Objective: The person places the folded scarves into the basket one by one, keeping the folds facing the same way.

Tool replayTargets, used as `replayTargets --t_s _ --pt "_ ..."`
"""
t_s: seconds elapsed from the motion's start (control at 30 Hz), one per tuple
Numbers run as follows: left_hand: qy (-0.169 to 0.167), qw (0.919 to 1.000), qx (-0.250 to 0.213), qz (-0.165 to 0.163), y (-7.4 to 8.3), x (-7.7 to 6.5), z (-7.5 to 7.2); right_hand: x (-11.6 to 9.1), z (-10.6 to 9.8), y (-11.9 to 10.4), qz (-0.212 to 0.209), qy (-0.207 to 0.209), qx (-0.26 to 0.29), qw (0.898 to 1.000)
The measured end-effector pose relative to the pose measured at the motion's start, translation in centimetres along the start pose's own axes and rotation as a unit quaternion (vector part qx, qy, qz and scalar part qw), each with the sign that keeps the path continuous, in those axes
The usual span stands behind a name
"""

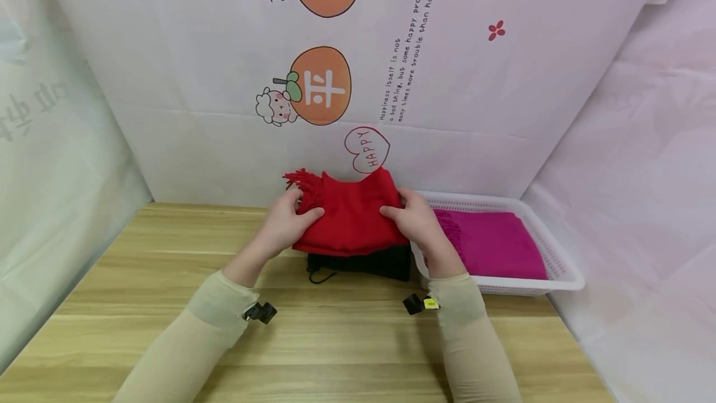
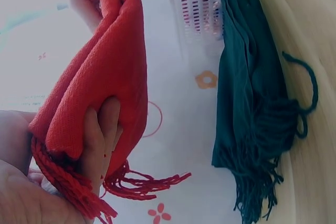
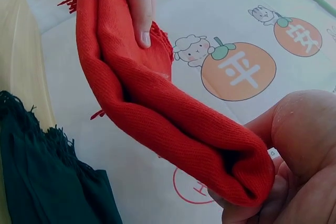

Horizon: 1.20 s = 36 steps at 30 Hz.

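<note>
A folded red scarf (image 1: 352, 213) with a fringe is held up between both hands. My left hand (image 1: 288, 219) grips its fringed end, thumb on top and fingers underneath, as the left wrist view shows. At the opposite, folded end my right hand (image 1: 416, 219) pinches the layers between thumb and fingers. Below the red scarf lies a folded dark green scarf (image 2: 249, 77), which looks almost black in the head view; its fringe (image 2: 262, 150) points left. The red scarf hides much of it from above.
On the right stands a white plastic basket (image 1: 567, 269) holding a folded magenta scarf (image 1: 500, 244). Both rest on a wooden table (image 1: 335, 347). A printed white cloth (image 1: 447, 142) rises behind the table, with more pale cloth at both sides.
</note>
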State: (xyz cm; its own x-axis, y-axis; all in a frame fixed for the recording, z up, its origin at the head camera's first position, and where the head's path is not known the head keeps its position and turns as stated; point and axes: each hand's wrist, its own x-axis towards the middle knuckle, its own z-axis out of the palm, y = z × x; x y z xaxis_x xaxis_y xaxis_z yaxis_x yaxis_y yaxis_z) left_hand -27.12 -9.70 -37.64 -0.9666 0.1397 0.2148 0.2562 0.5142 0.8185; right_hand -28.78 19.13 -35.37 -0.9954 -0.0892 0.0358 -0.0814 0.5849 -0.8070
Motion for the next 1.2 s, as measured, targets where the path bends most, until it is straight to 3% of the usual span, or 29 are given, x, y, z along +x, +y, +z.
replayTargets --t_s 0.43,1.0,1.2 --pt "-0.008 0.9997 -0.022 0.000 1.0 0.2 2.3 -0.6 -1.7 1.9 -0.014 0.019 -0.035 0.999" --pt "-0.032 0.9976 -0.059 0.017 2.8 0.5 5.9 -2.0 -5.1 4.3 -0.012 0.025 -0.039 0.999" --pt "-0.043 0.9967 -0.056 0.040 3.4 0.6 6.9 -2.3 -6.2 4.9 -0.004 0.034 -0.051 0.998"
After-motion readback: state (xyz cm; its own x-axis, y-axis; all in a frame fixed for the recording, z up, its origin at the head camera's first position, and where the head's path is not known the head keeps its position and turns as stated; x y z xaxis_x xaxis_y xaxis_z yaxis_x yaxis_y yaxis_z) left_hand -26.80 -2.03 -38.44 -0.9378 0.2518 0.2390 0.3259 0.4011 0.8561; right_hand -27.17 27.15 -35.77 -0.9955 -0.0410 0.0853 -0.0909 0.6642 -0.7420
